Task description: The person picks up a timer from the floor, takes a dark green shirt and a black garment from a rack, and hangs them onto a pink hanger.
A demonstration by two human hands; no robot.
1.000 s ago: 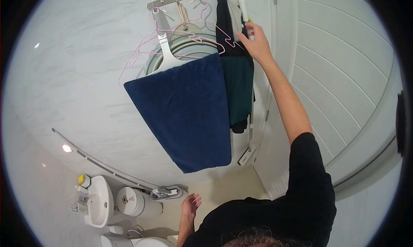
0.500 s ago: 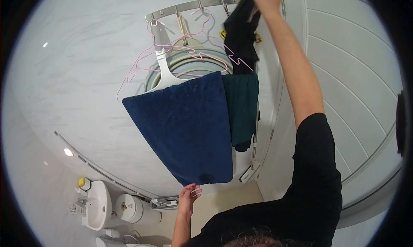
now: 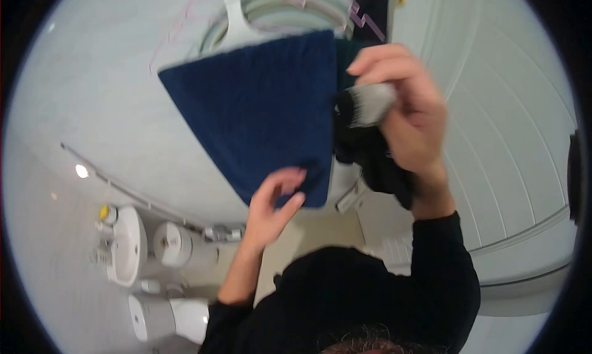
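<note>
Right hand (image 3: 410, 116), raised before the face, fingers closed around a black garment (image 3: 376, 163) with a blurred grey-white part at the fingertips; the cloth hangs below the palm, just beside the right edge of the dark blue towel (image 3: 262, 113). Left hand (image 3: 274, 203), fingers loosely spread and holding nothing, lies against the towel's lower corner, with the garment up and to its right. Behind the towel hang a white hanger (image 3: 237, 18) and pink wire hangers (image 3: 364, 21); a washbasin (image 3: 126, 246) and toilet (image 3: 163, 317) lie lower left.
</note>
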